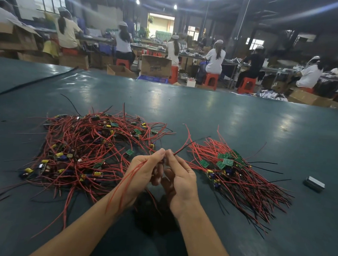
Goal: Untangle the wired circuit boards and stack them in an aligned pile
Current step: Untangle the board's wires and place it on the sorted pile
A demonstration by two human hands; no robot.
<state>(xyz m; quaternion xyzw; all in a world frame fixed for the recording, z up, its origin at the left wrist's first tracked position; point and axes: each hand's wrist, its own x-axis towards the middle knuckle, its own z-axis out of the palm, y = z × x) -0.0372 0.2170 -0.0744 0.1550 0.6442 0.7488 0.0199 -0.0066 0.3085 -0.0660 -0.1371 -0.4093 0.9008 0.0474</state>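
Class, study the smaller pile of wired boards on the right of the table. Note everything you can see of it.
The smaller pile lies on the dark green table, at the person's right. Its small green boards, some with yellow and blue components, cluster loosely at its left end, not squared up. Thin red and black wires fan from them, mostly toward the lower right, a few up and left. The right hand is close to its left edge; contact cannot be told.
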